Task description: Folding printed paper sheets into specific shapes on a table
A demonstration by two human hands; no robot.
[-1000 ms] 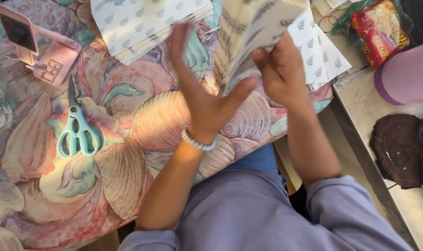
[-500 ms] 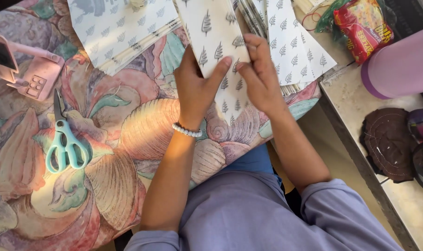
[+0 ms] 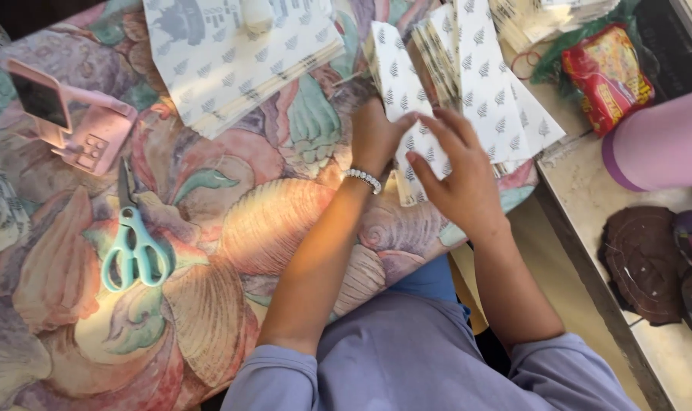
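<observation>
Warm sunlight falls in a bright patch on the flowery cloth (image 3: pixel 232 228). The top left corner is dark. The right hand (image 3: pixel 460 179) looks a bit blurry.

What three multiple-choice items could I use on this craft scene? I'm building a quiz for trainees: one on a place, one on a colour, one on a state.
1. Where do the scissors lie?
A. On the stone counter
B. On the shell-patterned cloth, left of the left hand
C. On the stack of printed sheets

2. What colour are the scissors' handles?
A. Red
B. Black
C. Light teal

3. What is the right hand doing?
A. It is spread open over the leaf-printed paper bags
B. It is shut round the scissors
C. It lies flat on the pink device

Key: 1 B, since the scissors rest on the cloth near the pink device; 2 C, since both loops are light teal; 3 A, since its fingers are splayed over the bags, gripping nothing clearly.
</observation>
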